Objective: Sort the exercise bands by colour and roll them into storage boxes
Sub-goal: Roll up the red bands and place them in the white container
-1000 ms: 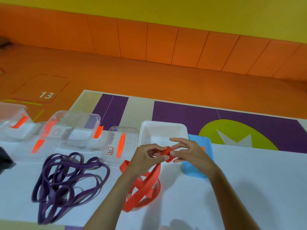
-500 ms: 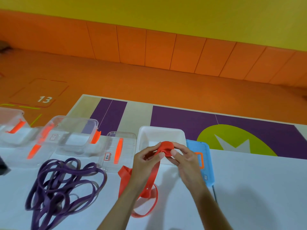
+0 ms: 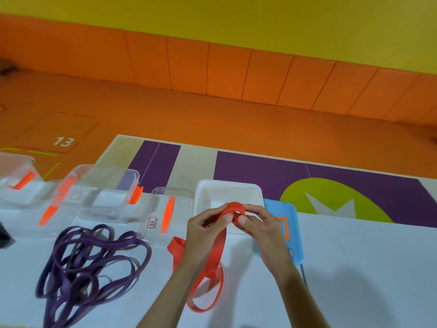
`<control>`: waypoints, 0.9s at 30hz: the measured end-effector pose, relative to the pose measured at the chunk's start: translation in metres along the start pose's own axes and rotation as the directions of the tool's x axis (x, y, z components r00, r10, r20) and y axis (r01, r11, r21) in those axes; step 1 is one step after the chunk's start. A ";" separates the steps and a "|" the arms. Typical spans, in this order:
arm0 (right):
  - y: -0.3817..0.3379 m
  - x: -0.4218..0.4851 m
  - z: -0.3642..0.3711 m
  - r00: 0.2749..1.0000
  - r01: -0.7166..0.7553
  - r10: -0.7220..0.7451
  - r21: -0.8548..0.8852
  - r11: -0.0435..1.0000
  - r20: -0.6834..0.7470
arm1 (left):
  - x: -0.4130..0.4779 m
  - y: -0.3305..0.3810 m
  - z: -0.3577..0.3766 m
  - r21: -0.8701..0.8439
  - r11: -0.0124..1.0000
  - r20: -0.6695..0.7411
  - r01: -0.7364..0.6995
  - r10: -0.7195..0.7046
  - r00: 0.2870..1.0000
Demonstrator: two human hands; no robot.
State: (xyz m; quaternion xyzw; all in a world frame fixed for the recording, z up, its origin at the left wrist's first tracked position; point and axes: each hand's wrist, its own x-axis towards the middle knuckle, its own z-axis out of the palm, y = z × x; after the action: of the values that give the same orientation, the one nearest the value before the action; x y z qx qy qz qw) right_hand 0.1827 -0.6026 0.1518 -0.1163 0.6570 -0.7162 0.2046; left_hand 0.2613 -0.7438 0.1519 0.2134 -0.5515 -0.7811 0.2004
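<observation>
A red exercise band hangs from both my hands over the white table, its upper end wound into a small roll just in front of the white storage box. My left hand pinches the roll from the left, thumb on top. From the right, my right hand pinches it with curled fingers. The band's loose loops trail down onto the table below my wrists. A tangled heap of purple bands lies on the table to the left.
A blue lid with an orange handle lies right of the white box. Left of it are a clear lid with an orange latch, a clear box and another clear box at the far left edge.
The roll in my hands has grown and risen toward the white box, and more of the red band has lifted off the table. The view has shifted slightly.
</observation>
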 end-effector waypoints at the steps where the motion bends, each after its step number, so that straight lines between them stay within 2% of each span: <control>1: -0.001 0.000 0.000 1.000 0.010 -0.009 -0.040 0.999 0.007 | 0.001 0.001 0.000 0.015 1.000 0.004 -0.003 0.003 1.000; 5: -0.004 0.002 0.001 0.999 0.017 -0.018 -0.056 0.998 -0.026 | 0.004 0.002 -0.004 0.052 0.998 0.029 -0.020 0.018 0.999; 10: -0.002 0.005 0.002 0.998 -0.039 0.048 0.182 0.983 -0.043 | -0.001 0.001 -0.001 -0.014 0.999 0.056 0.041 -0.040 0.998; 20: 0.011 -0.004 0.015 0.997 -0.054 0.072 0.427 0.903 -0.027 | -0.007 0.005 0.010 -0.045 0.994 -0.016 0.098 -0.099 0.995; 22: 0.012 -0.006 0.018 0.998 -0.056 0.069 0.407 0.912 -0.017 | -0.007 0.008 0.008 -0.042 0.994 0.006 0.102 -0.102 0.995; 27: 0.002 -0.008 0.006 0.995 -0.070 0.057 0.181 0.981 0.077 | -0.008 0.015 -0.005 0.049 0.996 0.021 0.069 -0.070 0.997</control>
State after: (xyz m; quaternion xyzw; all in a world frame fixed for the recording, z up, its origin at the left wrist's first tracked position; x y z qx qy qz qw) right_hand 0.1930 -0.6047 0.1512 -0.1013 0.5837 -0.7623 0.2607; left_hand 0.2719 -0.7481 0.1655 0.2282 -0.5648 -0.7764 0.1617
